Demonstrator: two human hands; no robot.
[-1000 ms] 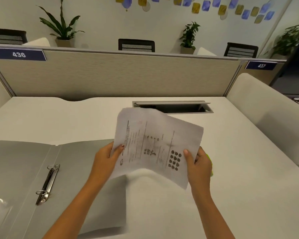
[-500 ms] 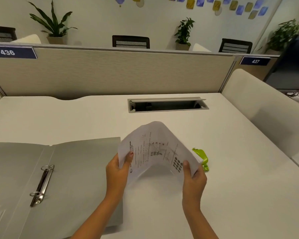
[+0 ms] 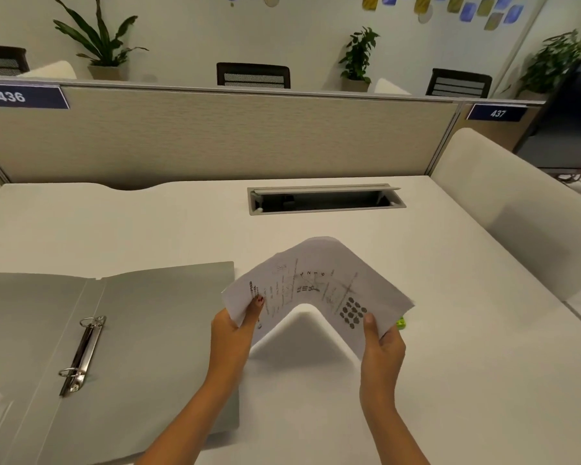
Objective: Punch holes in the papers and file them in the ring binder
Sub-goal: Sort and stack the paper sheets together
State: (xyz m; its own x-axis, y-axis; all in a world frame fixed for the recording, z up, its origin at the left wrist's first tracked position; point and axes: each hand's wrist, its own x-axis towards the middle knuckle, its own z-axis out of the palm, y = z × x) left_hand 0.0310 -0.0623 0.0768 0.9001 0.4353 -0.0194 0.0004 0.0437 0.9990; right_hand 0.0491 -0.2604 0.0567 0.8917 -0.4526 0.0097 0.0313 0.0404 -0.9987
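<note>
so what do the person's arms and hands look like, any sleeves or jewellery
Both forearms are bare as far as the frame shows: no sleeves, watch or bracelets in view. The left hand has dark red polish on the thumbnail. The right hand shows a plain, unpainted-looking thumbnail. No rings are visible on either hand, though most fingers are hidden.

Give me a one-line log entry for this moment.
step: pre-punch | left hand: grip on paper | right hand: grip on paper | paper: bowed upward above desk | binder: open, empty | punch: mostly hidden
</note>
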